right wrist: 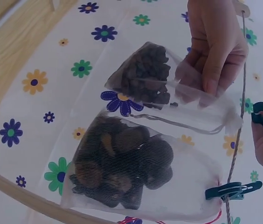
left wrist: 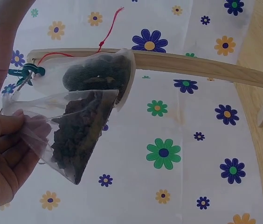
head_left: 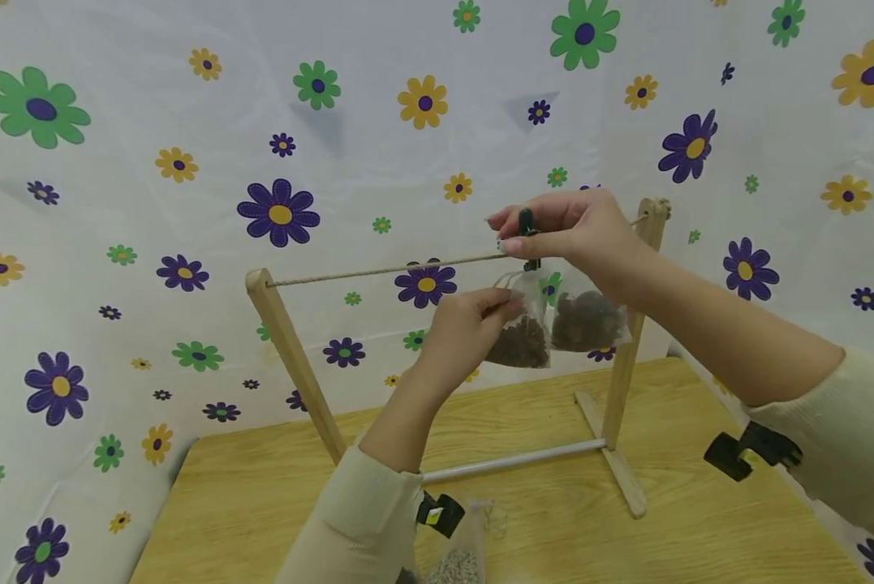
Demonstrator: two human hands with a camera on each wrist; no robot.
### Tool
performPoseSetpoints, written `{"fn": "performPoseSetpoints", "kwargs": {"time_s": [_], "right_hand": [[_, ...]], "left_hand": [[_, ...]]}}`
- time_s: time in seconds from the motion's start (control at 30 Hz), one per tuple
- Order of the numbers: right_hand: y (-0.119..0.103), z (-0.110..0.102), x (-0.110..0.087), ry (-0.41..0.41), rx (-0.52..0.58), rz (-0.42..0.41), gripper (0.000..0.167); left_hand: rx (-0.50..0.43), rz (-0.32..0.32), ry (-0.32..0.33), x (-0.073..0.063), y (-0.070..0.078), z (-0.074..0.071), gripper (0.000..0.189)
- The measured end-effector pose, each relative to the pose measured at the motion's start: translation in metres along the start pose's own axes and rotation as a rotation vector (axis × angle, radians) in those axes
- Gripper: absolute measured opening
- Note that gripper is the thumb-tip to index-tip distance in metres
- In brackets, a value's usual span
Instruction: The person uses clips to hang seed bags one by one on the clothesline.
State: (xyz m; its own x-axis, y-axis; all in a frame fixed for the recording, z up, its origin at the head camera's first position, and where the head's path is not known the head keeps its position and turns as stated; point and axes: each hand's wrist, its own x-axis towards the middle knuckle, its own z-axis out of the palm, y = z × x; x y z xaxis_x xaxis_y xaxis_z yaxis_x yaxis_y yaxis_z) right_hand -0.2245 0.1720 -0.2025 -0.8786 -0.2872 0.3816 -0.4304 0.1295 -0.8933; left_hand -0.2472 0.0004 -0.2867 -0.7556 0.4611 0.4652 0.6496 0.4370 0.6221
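My left hand [head_left: 457,328] pinches the upper part of a sheer mesh drawstring bag [left wrist: 82,135] holding dark, crumbly chunks. The bag hangs just under a thin rope [head_left: 378,272], its gathered top close beside it in the right wrist view. Between the thumb and fingers of my right hand [head_left: 590,231] is a dark green clothespin [head_left: 527,223], held at rope height above that bag. Beside it to the right hangs a second mesh bag [right wrist: 122,163] with dark rounded pieces and a red drawstring. Another green clothespin [right wrist: 234,190] fastens this one to the rope.
The rope runs between two wooden posts [head_left: 290,357] joined low down by a white bar [head_left: 517,460], standing on a wood-grain table [head_left: 699,487]. A bag of pale, small pieces [head_left: 457,564] lies near my left sleeve. Behind hangs a flower-printed sheet [head_left: 378,162].
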Motion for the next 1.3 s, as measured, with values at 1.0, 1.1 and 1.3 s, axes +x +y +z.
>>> {"fn": "performPoseSetpoints", "kwargs": {"time_s": [1.0,1.1,1.3], "right_hand": [[-0.002,-0.009,0.026,-0.051,-0.141,0.193,0.014],[-0.001,-0.009,0.025,-0.044,-0.179,0.189,0.014],[0.001,-0.004,0.024,-0.011,-0.239,0.199,0.015]], "left_hand": [[0.194,0.098,0.004,0.018,-0.004,-0.002,0.021],[0.153,0.119,0.068,0.018,-0.003,-0.003,0.021],[0.083,0.175,0.135,0.018,0.000,-0.006,0.019]]}}
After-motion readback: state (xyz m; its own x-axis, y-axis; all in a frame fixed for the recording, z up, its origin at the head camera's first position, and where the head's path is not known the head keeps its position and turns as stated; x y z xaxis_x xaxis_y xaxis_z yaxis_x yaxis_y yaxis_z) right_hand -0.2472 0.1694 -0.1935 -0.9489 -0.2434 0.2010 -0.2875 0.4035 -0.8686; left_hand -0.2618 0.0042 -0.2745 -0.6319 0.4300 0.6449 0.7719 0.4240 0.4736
